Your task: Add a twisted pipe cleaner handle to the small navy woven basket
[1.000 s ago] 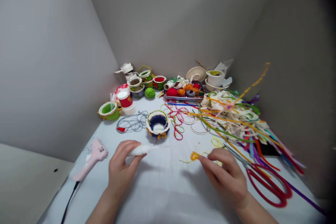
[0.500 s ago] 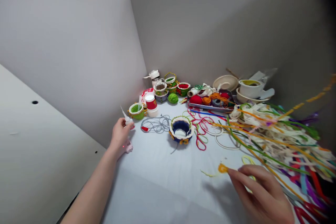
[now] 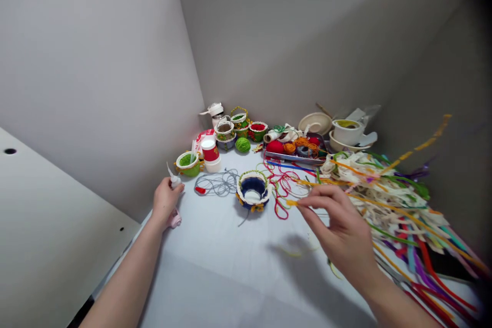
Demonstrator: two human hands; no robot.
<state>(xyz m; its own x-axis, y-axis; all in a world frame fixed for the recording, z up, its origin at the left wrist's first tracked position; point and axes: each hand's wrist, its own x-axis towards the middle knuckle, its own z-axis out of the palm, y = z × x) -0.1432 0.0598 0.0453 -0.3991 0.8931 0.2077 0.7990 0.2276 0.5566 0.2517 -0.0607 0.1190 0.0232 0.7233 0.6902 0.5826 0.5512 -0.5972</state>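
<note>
My left hand [image 3: 164, 202] is closed around a small white glue bottle [image 3: 175, 181] with a thin pointed nozzle, tipped up near the left wall. A pink object [image 3: 176, 219] lies just below that hand. Raised over the table, my right hand [image 3: 342, 228] pinches a small orange-yellow yarn piece [image 3: 292, 203] between thumb and fingertips; its exact shape is too small to make out. To its left stands a dark blue yarn basket [image 3: 253, 192] with a white rim and orange flowers, apart from both hands.
Grey cord [image 3: 219, 183] and red yarn [image 3: 282, 192] lie on the table. Small baskets [image 3: 188, 161], a red-and-white jar [image 3: 210, 152] and a green yarn ball [image 3: 243, 144] stand behind. A tray [image 3: 294, 158] holds yarn balls. Tangled strips [image 3: 384, 200] heap at the right.
My right hand has risen and moved left toward the blue basket with the orange-yellow yarn piece. The left hand still holds the glue bottle. The whole view has shifted slightly.
</note>
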